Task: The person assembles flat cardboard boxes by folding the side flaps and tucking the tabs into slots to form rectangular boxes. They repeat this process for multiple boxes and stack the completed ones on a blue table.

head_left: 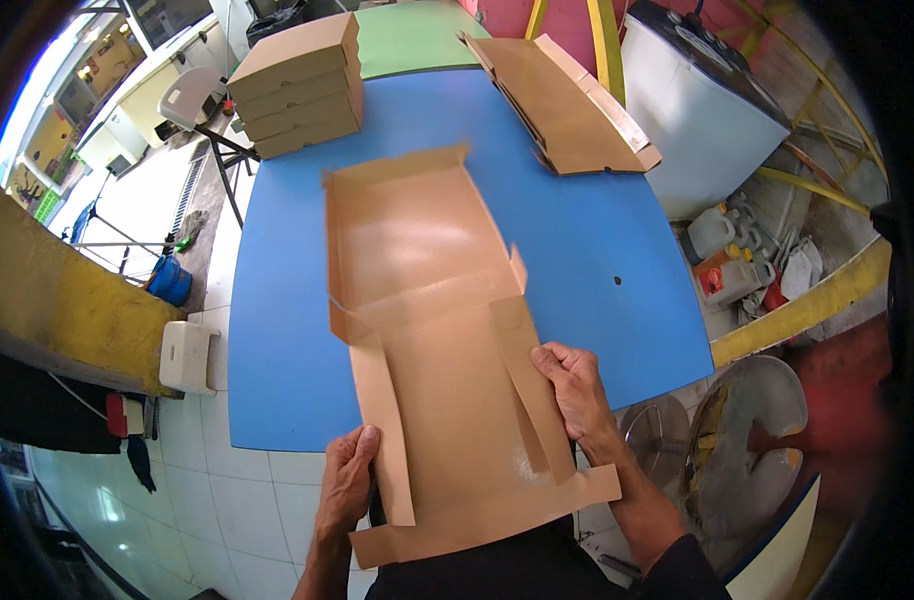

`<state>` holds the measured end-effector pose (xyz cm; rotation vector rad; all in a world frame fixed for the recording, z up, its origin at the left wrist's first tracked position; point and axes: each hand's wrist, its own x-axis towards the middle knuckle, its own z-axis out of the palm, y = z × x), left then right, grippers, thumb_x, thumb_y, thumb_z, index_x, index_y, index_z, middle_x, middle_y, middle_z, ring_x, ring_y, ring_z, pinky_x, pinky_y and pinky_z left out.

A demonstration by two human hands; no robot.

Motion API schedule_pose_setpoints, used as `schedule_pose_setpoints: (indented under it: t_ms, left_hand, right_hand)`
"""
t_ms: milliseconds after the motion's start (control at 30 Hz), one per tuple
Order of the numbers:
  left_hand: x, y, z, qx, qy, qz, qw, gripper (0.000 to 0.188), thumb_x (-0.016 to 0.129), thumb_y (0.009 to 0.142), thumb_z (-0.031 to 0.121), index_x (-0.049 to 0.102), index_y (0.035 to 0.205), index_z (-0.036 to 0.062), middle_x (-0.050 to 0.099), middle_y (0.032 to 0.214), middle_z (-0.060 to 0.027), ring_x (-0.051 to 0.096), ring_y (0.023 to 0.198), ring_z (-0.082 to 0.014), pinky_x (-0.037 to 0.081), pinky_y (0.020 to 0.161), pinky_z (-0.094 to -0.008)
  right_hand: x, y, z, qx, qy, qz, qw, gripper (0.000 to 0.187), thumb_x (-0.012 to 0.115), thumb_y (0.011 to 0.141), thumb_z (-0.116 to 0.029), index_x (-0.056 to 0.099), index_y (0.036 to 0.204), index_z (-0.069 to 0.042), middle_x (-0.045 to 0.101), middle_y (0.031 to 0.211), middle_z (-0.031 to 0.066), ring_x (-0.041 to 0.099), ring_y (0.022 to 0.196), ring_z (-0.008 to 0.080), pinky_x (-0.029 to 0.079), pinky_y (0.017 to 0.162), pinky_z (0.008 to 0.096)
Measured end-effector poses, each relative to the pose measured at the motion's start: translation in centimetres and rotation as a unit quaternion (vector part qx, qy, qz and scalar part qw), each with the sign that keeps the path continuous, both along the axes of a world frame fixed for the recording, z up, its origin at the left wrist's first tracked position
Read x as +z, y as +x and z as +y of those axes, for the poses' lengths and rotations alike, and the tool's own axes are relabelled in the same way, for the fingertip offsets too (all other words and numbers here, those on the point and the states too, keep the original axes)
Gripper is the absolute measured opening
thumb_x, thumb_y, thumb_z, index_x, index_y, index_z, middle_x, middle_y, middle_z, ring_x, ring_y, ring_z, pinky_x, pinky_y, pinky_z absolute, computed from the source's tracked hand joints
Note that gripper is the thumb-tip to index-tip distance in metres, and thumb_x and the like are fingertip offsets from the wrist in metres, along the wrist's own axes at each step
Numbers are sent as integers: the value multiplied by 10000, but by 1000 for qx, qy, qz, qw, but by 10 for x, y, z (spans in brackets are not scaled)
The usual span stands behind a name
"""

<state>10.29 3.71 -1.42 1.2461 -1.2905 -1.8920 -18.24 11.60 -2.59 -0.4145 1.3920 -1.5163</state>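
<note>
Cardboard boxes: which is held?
The unfolded box, held by left hand and right hand; the closed stack, far left, and flattened cardboard, far right, are untouched.

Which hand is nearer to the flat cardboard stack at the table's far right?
Right. The right hand, gripping the open box, is below the flat cardboard stack in the picture; the left hand, gripping the box's opposite side, is lower and farther left.

Carton (442,420) between both hands (349,472) (575,388)
</note>
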Motion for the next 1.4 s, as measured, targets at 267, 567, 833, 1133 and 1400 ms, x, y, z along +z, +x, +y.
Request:
schedule_pose_setpoints:
  t_ms: [267, 567, 833, 1133, 1400]
  left_hand:
    - [-10, 11, -7, 35, -45, -66, 996, 432, 513, 1073, 375, 660, 939, -8, 618, 776, 26, 500, 665, -40, 427, 576, -240]
    - [-14, 40, 6, -70, 104, -45, 991, 432, 577, 1041, 355, 692, 1059, -60, 707, 889, -37, 627, 751, -77, 529, 674, -267]
    - [-20, 41, -1, -47, 181, 10, 982, 416, 596, 1031, 347, 703, 1069, -53, 715, 880, -39, 629, 755, -70, 518, 678, -253]
    - [-16, 30, -4, -10, 84, -77, 993, 473, 527, 1057, 384, 678, 1097, -62, 696, 849, -48, 631, 728, -93, 529, 658, -267]
    - [-11, 29, 2, -42, 139, 130, 981, 493, 412, 1095, 400, 634, 1199, -28, 696, 921, -63, 636, 778, -112, 534, 717, -254]
  right_hand:
    - [7, 10, 39, 163, 91, 4, 982, 256, 670, 998, -232, 646, 857, -19, 636, 747, -4, 539, 614, 47, 451, 532, 226]
    - [6, 2, 38, 137, 76, -1, 988, 265, 685, 985, -242, 658, 941, 18, 678, 759, 20, 608, 634, 60, 520, 572, 233]
    - [19, -18, 34, 285, 159, 38, 944, 236, 729, 934, -135, 639, 998, 74, 732, 813, 135, 723, 736, 151, 616, 629, 286]
    - [20, -28, 20, 413, 126, 74, 899, 577, 854, 819, -181, 578, 1266, 59, 709, 755, 64, 567, 600, 36, 403, 510, 199]
    - [28, -43, 9, 403, 135, 108, 899, 587, 841, 830, -183, 575, 1300, 48, 721, 776, 68, 588, 614, 34, 430, 523, 196]
